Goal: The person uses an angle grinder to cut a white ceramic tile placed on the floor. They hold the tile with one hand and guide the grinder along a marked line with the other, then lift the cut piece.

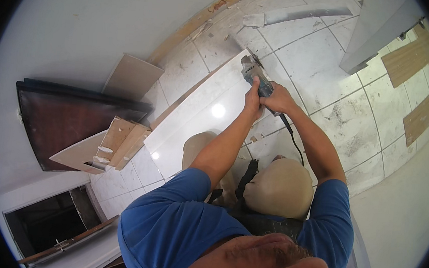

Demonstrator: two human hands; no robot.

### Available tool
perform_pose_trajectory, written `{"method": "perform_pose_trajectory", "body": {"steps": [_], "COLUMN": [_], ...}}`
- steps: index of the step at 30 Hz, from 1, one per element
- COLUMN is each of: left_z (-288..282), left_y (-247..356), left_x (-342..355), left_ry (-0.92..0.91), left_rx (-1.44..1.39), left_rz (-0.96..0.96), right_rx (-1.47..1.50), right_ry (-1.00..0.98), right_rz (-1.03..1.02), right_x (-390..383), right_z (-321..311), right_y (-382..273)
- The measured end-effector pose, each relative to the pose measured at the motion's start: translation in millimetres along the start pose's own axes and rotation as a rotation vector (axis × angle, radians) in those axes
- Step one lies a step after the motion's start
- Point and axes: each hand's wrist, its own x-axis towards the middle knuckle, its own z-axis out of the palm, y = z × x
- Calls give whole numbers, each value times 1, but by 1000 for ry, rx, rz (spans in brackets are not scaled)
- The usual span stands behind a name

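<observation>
An angle grinder [251, 69] with a grey head, dark teal body and black cord sits at the upper end of a long glossy white slab [184, 131], with its disc at the slab's edge. My left hand [252, 96] wraps round the grinder's body from the left, thumb along it. My right hand [278, 99] grips its rear part from the right. The slab lies beside my bent knees, on a narrow wooden strip or support along its far side; what else is beneath it is hidden.
Dusty tiled floor [341, 121] surrounds me. At left, dark red panels [59, 127] and cut board pieces [115, 141] lean by the wall. A pale strip [309, 15] lies beyond the grinder. At right are a white panel or door [364, 30] and wood-look sheets [402, 58].
</observation>
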Motion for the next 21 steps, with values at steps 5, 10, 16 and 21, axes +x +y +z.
{"method": "perform_pose_trajectory", "body": {"steps": [5, 10, 16, 21], "left_z": [7, 1, 6, 8], "left_y": [-1, -3, -4, -5], "left_x": [-8, -9, -15, -18], "left_ry": [15, 11, 16, 29], "left_rx": [-13, -2, -28, -37], "left_rz": [3, -6, -9, -19], "right_rx": [7, -2, 17, 22], "right_ry": [12, 5, 8, -3], "right_rz": [-17, -1, -7, 2], "right_x": [-1, -9, -13, -19], "right_z": [1, -2, -3, -6], "right_y": [8, 0, 1, -1]}}
